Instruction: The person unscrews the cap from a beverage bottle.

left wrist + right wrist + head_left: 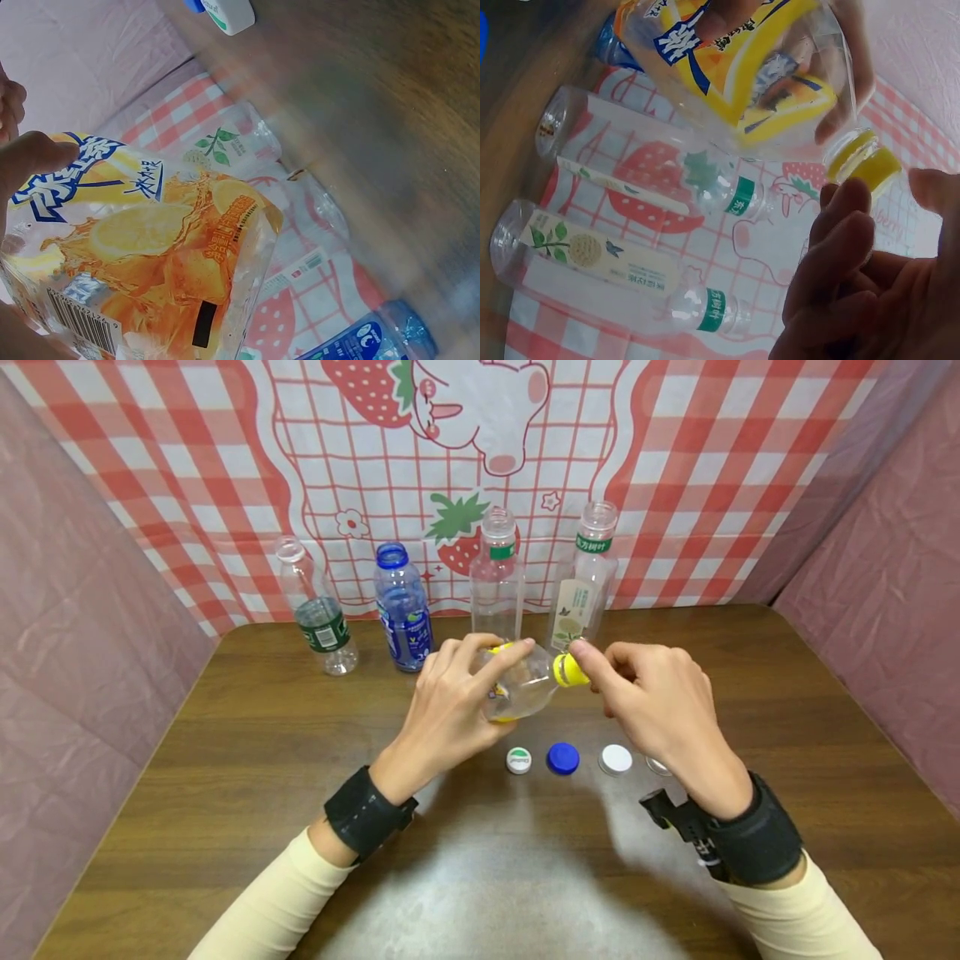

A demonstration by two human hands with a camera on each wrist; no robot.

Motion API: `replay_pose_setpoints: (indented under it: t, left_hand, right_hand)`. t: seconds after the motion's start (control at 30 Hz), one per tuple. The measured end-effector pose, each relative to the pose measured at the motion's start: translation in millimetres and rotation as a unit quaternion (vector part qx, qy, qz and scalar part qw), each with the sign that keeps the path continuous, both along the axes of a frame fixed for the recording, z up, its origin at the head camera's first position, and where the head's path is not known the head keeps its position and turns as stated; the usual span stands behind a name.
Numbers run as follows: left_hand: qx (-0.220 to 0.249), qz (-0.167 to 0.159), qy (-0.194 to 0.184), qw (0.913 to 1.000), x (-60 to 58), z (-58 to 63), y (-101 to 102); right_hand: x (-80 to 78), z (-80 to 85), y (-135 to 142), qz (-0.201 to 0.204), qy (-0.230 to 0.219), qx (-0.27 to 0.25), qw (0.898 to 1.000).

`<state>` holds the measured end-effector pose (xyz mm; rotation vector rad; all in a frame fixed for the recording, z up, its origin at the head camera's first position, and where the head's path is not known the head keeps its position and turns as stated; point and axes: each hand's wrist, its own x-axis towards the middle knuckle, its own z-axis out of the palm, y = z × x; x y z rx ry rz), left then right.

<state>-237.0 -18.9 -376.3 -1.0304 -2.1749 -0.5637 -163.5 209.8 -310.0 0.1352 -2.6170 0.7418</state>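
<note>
My left hand [457,697] grips a clear plastic bottle [528,681] round its body and holds it tilted on its side above the table, neck to the right. Its wrapper [150,240] shows lemon slices and orange ice tea, with a barcode. A yellow cap [570,669] sits on the bottle's neck. At that cap is my right hand [660,697], its thumb and curled fingers [844,214] around the cap's sides. In the right wrist view the thumb tip lies right at the cap's end.
Behind stand a clear green-labelled bottle [324,622], a blue bottle [405,618] and two tall clear bottles [497,585] [585,585], all uncapped. In front lie a green-and-white cap [518,760], a blue cap [563,758], a white cap [617,760] and another, partly hidden by my right hand.
</note>
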Motion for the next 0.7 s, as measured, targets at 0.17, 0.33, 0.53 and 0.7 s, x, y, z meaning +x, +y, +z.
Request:
replay_pose_setpoints:
  t: [0.17,0.33,0.53,0.7]
  left_hand:
    - [-0.011,0.008,0.013,0.9998,0.7,-0.3,0.9]
    - [-0.013,0.015,0.022,0.9996,-0.7,-0.7,1.5]
    - [-0.017,0.02,0.019,0.9995,-1.5,-0.6,0.6]
    - [-0.015,0.016,0.011,0.9997,-1.3,-1.5,0.0]
  right_hand:
    - [-1.8,-1.6,-1.0,0.015,-0.009,0.008,1.0]
    - [-2.5,-1.3,-0.9,0.036,0.02,0.025,0.999]
    - [-2.7,-1.2,2.3,0.078,0.053,0.056,0.994]
    - [-2.6,-2.1,5.0,0.121,0.094,0.082,0.985]
